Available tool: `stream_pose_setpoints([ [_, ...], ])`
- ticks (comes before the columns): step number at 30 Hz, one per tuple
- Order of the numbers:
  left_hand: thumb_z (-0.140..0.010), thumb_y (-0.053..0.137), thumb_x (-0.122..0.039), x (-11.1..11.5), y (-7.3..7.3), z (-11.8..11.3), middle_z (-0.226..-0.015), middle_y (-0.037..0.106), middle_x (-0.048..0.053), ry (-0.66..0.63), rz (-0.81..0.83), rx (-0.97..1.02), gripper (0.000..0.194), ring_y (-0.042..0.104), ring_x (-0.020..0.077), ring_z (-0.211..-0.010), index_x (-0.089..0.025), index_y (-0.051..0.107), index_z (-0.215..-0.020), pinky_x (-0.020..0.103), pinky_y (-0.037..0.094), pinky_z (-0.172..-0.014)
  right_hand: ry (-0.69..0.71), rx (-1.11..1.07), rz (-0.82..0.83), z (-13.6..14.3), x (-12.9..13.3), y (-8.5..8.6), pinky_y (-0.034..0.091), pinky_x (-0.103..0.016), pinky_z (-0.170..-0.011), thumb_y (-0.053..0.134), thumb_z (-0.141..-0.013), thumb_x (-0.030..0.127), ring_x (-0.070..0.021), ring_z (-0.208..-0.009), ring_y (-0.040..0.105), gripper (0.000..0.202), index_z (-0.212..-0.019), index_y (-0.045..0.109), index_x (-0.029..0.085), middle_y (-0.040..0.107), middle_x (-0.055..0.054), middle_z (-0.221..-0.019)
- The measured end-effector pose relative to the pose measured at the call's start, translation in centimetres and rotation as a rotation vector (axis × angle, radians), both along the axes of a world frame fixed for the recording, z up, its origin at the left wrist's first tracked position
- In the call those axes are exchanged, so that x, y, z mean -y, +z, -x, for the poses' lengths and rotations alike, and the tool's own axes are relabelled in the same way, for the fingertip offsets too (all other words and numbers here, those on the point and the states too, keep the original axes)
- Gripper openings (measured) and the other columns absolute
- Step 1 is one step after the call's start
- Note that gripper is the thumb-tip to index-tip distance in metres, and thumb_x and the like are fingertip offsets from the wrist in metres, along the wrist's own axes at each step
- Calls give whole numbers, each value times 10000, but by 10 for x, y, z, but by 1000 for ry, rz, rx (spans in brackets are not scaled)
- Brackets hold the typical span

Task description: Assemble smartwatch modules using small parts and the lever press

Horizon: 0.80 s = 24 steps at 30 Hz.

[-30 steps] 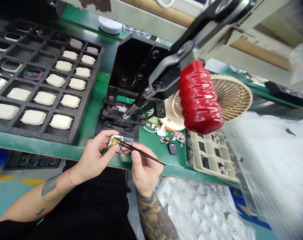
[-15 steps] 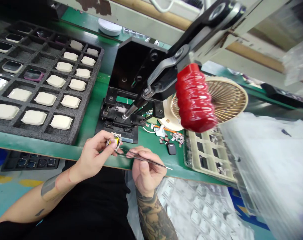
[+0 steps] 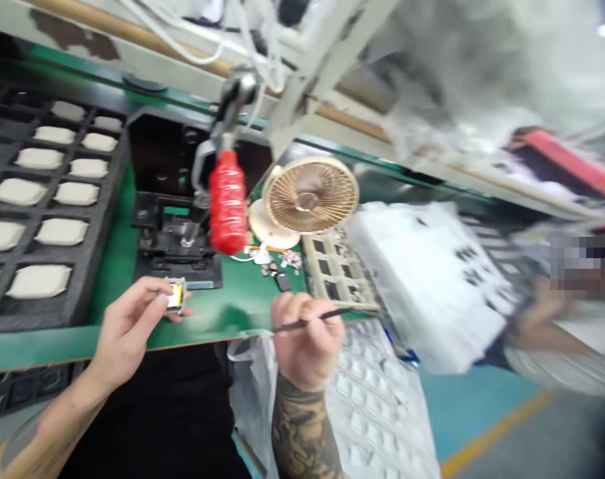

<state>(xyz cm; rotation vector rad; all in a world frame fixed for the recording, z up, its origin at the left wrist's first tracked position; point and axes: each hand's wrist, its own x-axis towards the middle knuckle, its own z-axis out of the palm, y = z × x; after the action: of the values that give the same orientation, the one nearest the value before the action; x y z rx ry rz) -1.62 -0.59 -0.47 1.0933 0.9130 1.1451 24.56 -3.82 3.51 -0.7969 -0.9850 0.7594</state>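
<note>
Between the thumb and fingers of my left hand [image 3: 135,326] is a small smartwatch case [image 3: 176,295], with yellow and white showing inside its frame. It is held just in front of the black press [image 3: 182,246], above the green bench edge. My right hand [image 3: 307,332] is closed around a thin dark pair of tweezers [image 3: 299,324], lying nearly level across the fingers. The tweezers are apart from the watch case. Beyond my right hand, a small black rounded piece [image 3: 283,281] lies by scattered tiny parts [image 3: 287,261].
A dark foam tray [image 3: 90,279] of cream cases stands left. The press's red handle [image 3: 227,203] juts up mid-bench. Behind it is a fan [image 3: 309,196]; rightward are a compartment box [image 3: 332,263] and white plastic sheets [image 3: 426,279]. Another person's arm [image 3: 546,326] is at far right.
The view has swung right, bringing another person into sight. My right hand with the tweezers has moved away from the watch case, which stays in my left hand.
</note>
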Motion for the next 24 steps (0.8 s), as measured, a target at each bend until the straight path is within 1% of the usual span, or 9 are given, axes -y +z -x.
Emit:
stream_pose_setpoints([
  [3,-1050,828,-391,0,-2,-1,-1143,873,109,8,31,-88,213,876,263,-902,-208,737,-1113,326,715,-758,-41,103,-75,-87,12,43,473,-266,-500,803,-934,356,-107,-416,456,319,-729,590,235,484,84,-505],
  [4,-1042,837,-395,0,-2,-2,-1151,874,103,9,31,-103,218,875,258,-901,-215,736,-1112,319,716,-760,-132,153,-71,-116,12,54,475,-269,-497,826,-907,378,-107,-419,468,344,-711,583,232,496,81,-512],
  [6,-1040,837,-412,1,-1,-3,-1165,878,93,31,32,-120,244,875,249,-911,-230,740,-1170,305,720,-776,-534,251,-19,-163,5,65,517,-276,-546,873,-881,380,-124,-506,589,306,-754,647,217,630,46,-618],
  [9,-1028,847,-445,1,-1,-1,-1168,889,74,73,39,-138,521,882,244,-925,-280,672,-1491,293,733,-815,-1091,408,-27,-189,-10,57,585,-304,-658,863,-925,418,-175,-671,743,262,-974,790,171,768,-12,-771],
  [11,-1017,853,-475,-1,-3,2,-1191,893,72,72,49,-173,734,890,250,-940,-303,554,-1665,298,747,-837,-1189,482,-57,-173,-11,40,620,-334,-717,818,-983,428,-187,-717,767,276,-1082,819,170,793,-23,-826],
  [14,-989,866,-522,-6,-6,7,-1208,893,88,15,64,-256,648,896,277,-976,-260,681,-1552,318,762,-845,-975,704,-105,-123,3,10,660,-379,-777,774,-1035,315,-199,-796,785,162,-1162,837,237,824,-30,-937],
  [17,-971,866,-570,-8,-3,4,-1176,895,84,-32,61,-354,468,892,281,-972,-235,812,-1292,311,761,-833,-464,1113,-215,-74,13,-13,675,-395,-816,715,-1050,172,-217,-940,808,331,-1346,795,298,852,-49,-1089],
  [19,-980,844,-594,-7,-2,-2,-1187,894,76,-31,45,-403,457,887,281,-980,-243,816,-1271,325,762,-855,-201,1367,-240,-52,9,-22,669,-401,-854,641,-1096,164,-222,-1021,801,353,-1403,759,290,854,-62,-1145],
  [24,-995,819,-607,0,-10,-7,-1184,902,47,-39,-15,-491,452,889,298,-985,-286,806,-1312,399,764,-952,-6,1735,-116,-36,-11,-33,603,-363,-898,544,-1162,180,-203,-1109,746,297,-1379,741,229,845,-72,-1200],
])
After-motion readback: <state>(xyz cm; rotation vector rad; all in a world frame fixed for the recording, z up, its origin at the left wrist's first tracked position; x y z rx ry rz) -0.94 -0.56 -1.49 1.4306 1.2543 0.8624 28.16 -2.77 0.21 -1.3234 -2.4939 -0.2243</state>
